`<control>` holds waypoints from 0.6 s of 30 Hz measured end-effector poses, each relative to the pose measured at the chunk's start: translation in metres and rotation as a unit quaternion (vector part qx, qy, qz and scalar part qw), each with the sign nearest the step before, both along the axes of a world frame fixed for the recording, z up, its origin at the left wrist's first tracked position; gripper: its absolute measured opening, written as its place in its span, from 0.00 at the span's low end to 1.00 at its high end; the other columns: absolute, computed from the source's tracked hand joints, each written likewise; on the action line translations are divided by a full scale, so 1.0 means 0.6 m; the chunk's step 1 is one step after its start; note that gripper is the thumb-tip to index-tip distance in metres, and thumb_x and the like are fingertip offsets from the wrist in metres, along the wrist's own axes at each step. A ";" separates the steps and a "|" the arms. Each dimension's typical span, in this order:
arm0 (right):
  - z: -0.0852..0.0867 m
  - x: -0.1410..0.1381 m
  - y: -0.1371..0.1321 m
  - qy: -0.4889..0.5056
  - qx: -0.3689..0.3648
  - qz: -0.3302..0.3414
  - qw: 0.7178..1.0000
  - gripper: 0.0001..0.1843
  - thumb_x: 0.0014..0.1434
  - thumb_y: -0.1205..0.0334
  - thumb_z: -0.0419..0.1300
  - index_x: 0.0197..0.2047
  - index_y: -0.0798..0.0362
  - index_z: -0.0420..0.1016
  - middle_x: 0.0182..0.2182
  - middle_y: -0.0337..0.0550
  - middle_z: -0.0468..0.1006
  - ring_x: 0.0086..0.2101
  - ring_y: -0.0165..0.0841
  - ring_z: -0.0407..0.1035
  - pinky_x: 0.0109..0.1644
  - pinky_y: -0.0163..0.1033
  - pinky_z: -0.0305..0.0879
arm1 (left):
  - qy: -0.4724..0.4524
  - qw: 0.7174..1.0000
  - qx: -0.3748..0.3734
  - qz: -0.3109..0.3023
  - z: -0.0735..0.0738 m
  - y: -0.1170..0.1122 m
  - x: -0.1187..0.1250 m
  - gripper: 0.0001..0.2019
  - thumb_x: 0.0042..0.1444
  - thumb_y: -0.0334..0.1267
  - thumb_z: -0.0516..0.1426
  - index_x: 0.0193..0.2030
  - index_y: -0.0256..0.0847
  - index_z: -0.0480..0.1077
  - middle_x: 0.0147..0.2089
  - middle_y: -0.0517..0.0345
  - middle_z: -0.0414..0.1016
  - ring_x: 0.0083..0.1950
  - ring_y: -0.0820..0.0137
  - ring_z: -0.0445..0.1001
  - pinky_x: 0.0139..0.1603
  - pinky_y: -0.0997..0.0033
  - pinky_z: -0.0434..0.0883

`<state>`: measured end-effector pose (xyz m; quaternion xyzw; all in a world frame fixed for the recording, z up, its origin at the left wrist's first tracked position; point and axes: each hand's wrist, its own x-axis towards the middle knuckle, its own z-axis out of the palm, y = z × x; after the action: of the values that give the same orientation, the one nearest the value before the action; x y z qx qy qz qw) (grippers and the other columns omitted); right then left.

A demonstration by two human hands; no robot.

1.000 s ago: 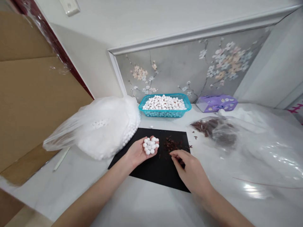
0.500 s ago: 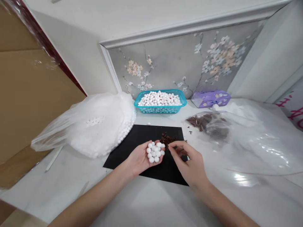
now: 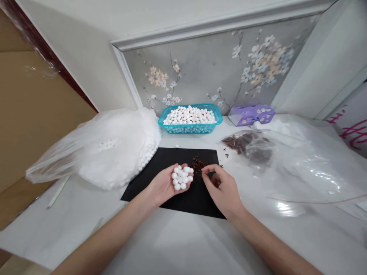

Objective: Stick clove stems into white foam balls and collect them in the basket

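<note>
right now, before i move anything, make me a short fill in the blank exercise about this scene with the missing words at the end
A handful of white balls rests in the palm of the ____ hand.
The pile of red-brown bits lies on a sheet whose colour is ____.
Seen from the camera, the purple pack sits to the ____ of the ball-filled tray.

Missing words: left; black; right.
</note>
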<state>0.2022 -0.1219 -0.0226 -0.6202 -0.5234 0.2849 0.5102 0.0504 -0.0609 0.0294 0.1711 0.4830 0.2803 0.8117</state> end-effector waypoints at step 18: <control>-0.008 0.000 0.004 -0.052 0.005 0.015 0.999 0.06 0.55 0.60 0.53 0.35 0.50 0.69 0.28 0.37 0.73 0.19 0.26 0.59 0.24 0.33 0.57 | 0.484 0.570 0.630 -0.211 -0.049 0.020 -0.017 0.15 0.62 0.45 0.45 0.49 0.48 0.69 0.61 0.58 0.64 0.62 0.60 0.58 0.62 0.44 0.47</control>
<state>0.2022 -0.1194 -0.0272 -0.6240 -0.5596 0.2572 0.4810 0.0400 -0.0488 -0.0002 0.8461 0.4553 0.2103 0.1803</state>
